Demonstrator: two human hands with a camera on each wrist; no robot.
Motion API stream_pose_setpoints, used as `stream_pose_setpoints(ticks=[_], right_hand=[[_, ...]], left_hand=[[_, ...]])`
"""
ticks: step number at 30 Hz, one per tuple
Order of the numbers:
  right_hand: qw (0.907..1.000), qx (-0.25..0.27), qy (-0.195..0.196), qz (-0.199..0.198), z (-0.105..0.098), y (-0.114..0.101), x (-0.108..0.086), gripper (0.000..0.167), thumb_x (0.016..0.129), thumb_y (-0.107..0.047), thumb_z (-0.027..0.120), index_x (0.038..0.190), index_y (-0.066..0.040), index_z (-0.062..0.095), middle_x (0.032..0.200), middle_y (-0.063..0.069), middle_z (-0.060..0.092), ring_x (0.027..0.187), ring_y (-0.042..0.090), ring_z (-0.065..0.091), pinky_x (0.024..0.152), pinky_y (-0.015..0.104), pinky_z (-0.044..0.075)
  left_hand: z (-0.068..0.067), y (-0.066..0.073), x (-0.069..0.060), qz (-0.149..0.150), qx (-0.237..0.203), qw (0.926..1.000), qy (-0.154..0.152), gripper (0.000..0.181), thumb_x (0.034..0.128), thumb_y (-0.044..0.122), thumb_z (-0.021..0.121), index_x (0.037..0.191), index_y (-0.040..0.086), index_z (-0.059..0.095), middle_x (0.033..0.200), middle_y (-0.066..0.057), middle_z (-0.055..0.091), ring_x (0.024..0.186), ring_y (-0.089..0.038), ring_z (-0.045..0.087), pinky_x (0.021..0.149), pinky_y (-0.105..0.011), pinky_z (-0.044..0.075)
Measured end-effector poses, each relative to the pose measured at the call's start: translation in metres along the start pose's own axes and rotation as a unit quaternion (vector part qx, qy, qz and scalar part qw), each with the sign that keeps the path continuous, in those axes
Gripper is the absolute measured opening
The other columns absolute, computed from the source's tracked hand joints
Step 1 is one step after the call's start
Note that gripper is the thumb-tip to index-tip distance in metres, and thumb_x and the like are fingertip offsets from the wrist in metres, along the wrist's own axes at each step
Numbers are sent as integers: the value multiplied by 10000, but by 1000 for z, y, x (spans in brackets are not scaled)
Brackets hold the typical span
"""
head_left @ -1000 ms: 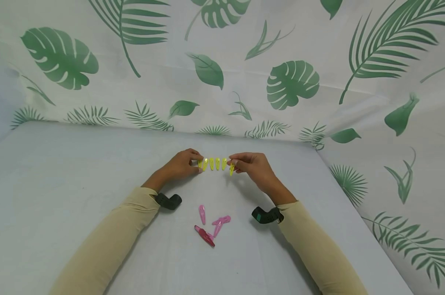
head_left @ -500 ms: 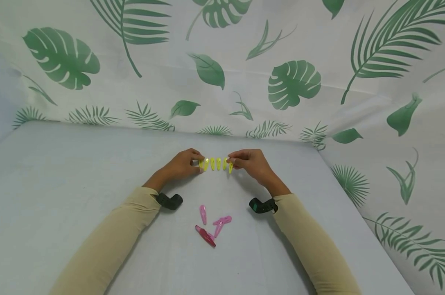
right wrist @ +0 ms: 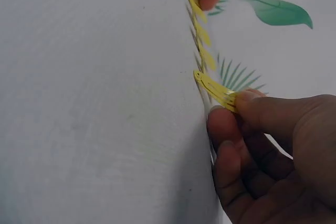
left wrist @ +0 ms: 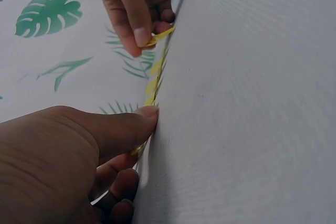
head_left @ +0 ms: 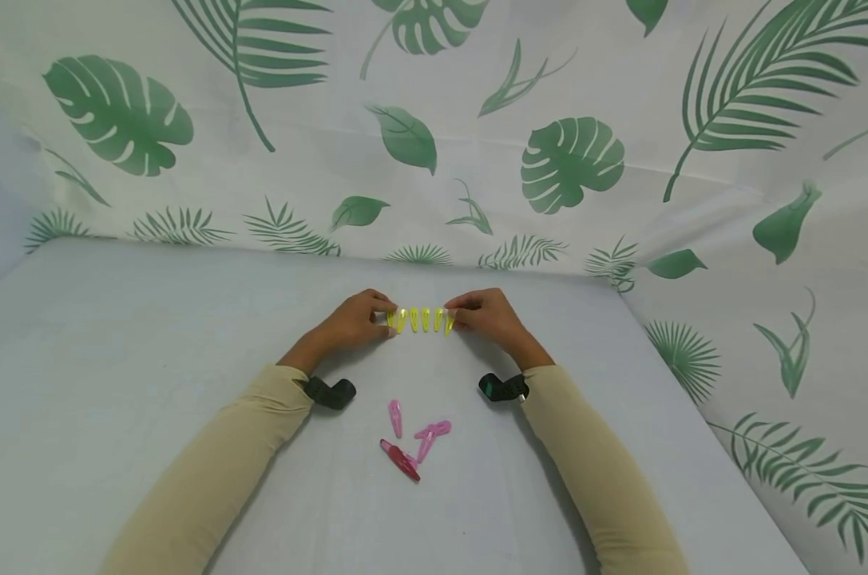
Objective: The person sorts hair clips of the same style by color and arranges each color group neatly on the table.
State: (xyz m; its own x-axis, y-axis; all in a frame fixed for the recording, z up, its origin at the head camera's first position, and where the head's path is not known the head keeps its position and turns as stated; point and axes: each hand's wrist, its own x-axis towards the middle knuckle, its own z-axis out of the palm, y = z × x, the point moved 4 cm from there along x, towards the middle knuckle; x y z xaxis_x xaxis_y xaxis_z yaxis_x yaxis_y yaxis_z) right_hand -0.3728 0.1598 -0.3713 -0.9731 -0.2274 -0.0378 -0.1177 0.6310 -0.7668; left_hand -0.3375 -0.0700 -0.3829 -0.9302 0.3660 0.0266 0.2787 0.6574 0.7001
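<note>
Several yellow hair clips (head_left: 426,319) stand side by side in a row on the white table. At the row's left end the left hand (head_left: 354,321) has its thumb and a finger about the end clip (left wrist: 137,149). The right hand (head_left: 489,319) pinches a yellow clip (right wrist: 218,92) by one end between thumb and fingers, at the row's right end; its other end points down to the table in the right wrist view. Nearer the person lie pink clips (head_left: 395,419) and a dark red clip (head_left: 400,461), the red one over a pink one.
A white cloth (head_left: 462,144) with green leaf prints rises behind the table (head_left: 153,335) and along its right side. Black devices are strapped at both wrists, one at the left (head_left: 330,394) and one at the right (head_left: 501,388).
The right hand, holding its yellow clip, has moved left and slightly away from the person, bringing the clip close beside the row. The left hand has stayed in place.
</note>
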Motion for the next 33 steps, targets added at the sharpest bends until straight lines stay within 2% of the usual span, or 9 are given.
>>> stream_pose_setpoints(ticks=[4,11,19,25,33], right_hand=[[9992,-381,21,-68,3,0,3,165,922,-138,673,1049,-56,740,847,85,690,723,186,601,638,285,487],[9976,-680,44,-77,5,-4,3,176,920,-127,673,1057,-39,738,982,92,681,738,173,589,648,269,489],[9969,-763,182,105,5,-6,2,156,904,-106,672,1048,-61,711,956,93,650,746,198,589,641,295,481],[9965,-763,293,171,4,-10,-1,201,934,-130,635,1113,-53,683,1049,114,641,776,202,606,677,302,499],[9959,-729,539,45,-1,-7,-9,245,957,-204,621,1151,-62,668,1123,111,652,746,196,639,669,316,499]], left_hand=[[0,0,-1,-19,-69,10000,44,484,902,150,699,1347,12,568,1319,-130,494,1075,-263,518,902,-387,440],[2,0,-1,36,-19,10000,45,483,906,157,695,1346,6,566,1324,-135,496,1072,-265,516,896,-387,441],[1,0,0,96,34,9999,134,576,897,156,706,1417,36,491,1313,-110,525,1005,-237,507,857,-363,436],[0,-1,1,184,-32,9996,204,683,885,139,713,1473,14,387,1274,-98,556,946,-211,499,820,-340,417],[-1,-3,1,10,-103,9998,184,742,864,155,738,1486,18,359,1305,-86,543,961,-216,491,825,-344,410]])
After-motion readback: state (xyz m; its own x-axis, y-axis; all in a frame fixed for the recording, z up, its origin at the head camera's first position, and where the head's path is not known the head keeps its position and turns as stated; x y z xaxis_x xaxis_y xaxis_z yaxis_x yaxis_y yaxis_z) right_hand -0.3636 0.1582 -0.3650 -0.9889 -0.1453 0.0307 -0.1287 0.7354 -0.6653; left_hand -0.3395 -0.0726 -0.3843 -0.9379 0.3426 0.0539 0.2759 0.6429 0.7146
